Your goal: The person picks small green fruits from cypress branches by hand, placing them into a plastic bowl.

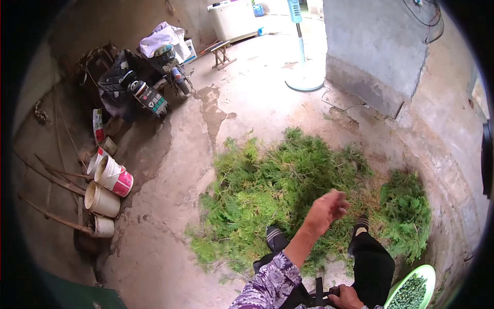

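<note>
My left hand (325, 210) reaches forward above a wide heap of green conifer branches (267, 198). Its fingers are loosely bent and a little apart, and I see nothing held in them. Low in the view, my right hand (346, 297) rests close to my lap with the fingers curled in. Whatever it may hold is hidden. Beside my right leg stands a light green basin (430, 278) holding many small green cones or seeds (409, 292). A smaller pile of branches (406, 211) lies on the right.
My shoes touch the branches. Buckets (103, 200) and long poles (56, 177) lean along the left wall. Farther back are a covered motorbike (149, 98), a small wooden stool (222, 54), a white tub (234, 23) and a standing fan (303, 82). A grey wall (375, 46) juts in at right.
</note>
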Available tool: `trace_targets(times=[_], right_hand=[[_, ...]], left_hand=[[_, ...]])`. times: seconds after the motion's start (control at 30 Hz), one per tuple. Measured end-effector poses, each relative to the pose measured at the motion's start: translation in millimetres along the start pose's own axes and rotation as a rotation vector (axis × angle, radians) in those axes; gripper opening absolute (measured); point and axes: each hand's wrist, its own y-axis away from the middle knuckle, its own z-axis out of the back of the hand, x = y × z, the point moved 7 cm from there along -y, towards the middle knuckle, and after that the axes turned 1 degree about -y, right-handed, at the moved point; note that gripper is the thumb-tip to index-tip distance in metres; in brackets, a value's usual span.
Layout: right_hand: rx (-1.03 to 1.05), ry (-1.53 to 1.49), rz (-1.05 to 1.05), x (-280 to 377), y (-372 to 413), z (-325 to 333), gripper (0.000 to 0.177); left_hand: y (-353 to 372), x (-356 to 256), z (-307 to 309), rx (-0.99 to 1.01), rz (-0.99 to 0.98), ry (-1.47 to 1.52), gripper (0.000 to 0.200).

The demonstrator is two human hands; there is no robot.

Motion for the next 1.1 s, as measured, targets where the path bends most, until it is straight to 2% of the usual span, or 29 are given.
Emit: trace_targets(times=[0.03, 0.1, 0.17, 0.2, 0.23, 0.3, 0.37, 0.4, 0.43, 0.47, 0.5, 0.63, 0.7, 0.73, 0.8, 0.87, 0.93, 0.97, 1.03, 1.1], right_hand=[[0.015, -0.024, 0.039, 7, -2, 4, 0.028], [0.094, 0.028, 0.039, 16, -13, 13, 0.028], [0.334, 0.243, 0.136, 31, -23, 12, 0.031], [0.335, 0.456, 0.212, -4, -41, -7, 0.039], [0.384, 0.455, 0.223, 0, -51, -4, 0.038], [0.326, 0.484, 0.265, 5, -76, 9, 0.039], [0.293, 0.666, 0.354, 0, -108, 14, 0.037], [0.201, 0.654, 0.404, 2, -121, 22, 0.035], [0.225, 0.617, 0.357, 0, -137, 28, 0.035], [0.174, 0.618, 0.413, 16, -144, 41, 0.035], [0.203, 0.641, 0.337, 6, -162, 41, 0.035], [0.167, 0.556, 0.251, -4, -208, 51, 0.036], [0.203, 0.538, 0.188, -22, -236, 47, 0.047], [0.207, 0.537, 0.186, -28, -247, 45, 0.047], [0.047, 0.406, 0.303, -26, -266, 52, 0.063], [0.042, 0.325, 0.263, -11, -293, 61, 0.076], [-0.078, 0.258, 0.282, -2, -326, 70, 0.08], [-0.071, 0.256, 0.283, 1, -346, 71, 0.08], [-0.201, 0.282, 0.307, 11, -379, 81, 0.089], [-0.245, 0.299, 0.281, 19, -398, 85, 0.095]], left_hand=[[-3, -4, 19, -0.106, -0.013, 0.17, 0.037], [-4, -17, 36, -0.151, -0.044, 0.296, 0.037], [2, -38, 41, -0.19, -0.072, 0.418, 0.037], [7, -56, 40, -0.204, -0.155, 0.435, 0.037], [13, -74, 42, -0.219, -0.238, 0.455, 0.036], [25, -101, 56, -0.254, -0.368, 0.561, 0.039], [30, -114, 88, -0.186, -0.459, 0.741, 0.045], [36, -117, 96, -0.253, -0.492, 0.705, 0.045], [41, -119, 101, -0.321, -0.52, 0.665, 0.046], [43, -121, 104, -0.3, -0.525, 0.645, 0.046], [42, -125, 103, -0.264, -0.549, 0.619, 0.047], [51, -128, 104, -0.322, -0.565, 0.619, 0.046], [50, -131, 106, -0.266, -0.574, 0.653, 0.048], [51, -130, 108, -0.315, -0.564, 0.66, 0.046], [53, -131, 107, -0.306, -0.575, 0.66, 0.045], [53, -132, 109, -0.304, -0.586, 0.659, 0.045], [51, -132, 108, -0.305, -0.587, 0.668, 0.046], [50, -132, 108, -0.311, -0.59, 0.667, 0.046], [46, -130, 104, -0.309, -0.561, 0.664, 0.046], [47, -127, 104, -0.364, -0.572, 0.652, 0.047]])
